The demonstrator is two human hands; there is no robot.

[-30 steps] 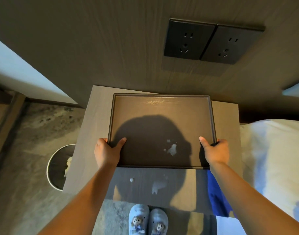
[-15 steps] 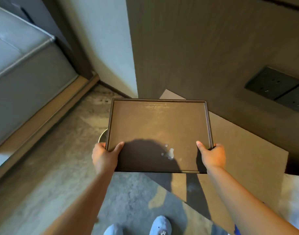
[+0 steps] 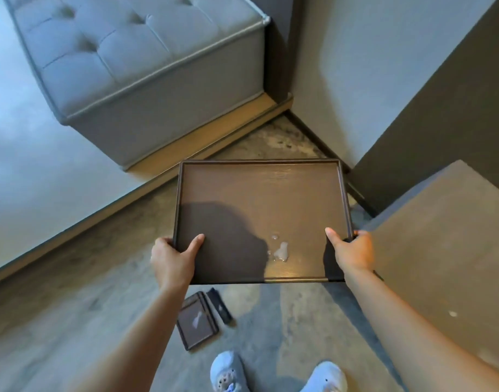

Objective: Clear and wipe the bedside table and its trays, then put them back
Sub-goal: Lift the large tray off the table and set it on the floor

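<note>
Brown wooden tray, held over the bedside table a second ago, now hangs level above the floor to its left. The left hand and right hand each curl round a side rim, thumbs inside. A white smear still marks it, so wiping likely follows, perhaps beside the smaller tray on the floor.

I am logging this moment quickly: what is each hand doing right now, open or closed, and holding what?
Left hand: closed on the left edge of the tray.
Right hand: closed on the tray's right edge.
</note>
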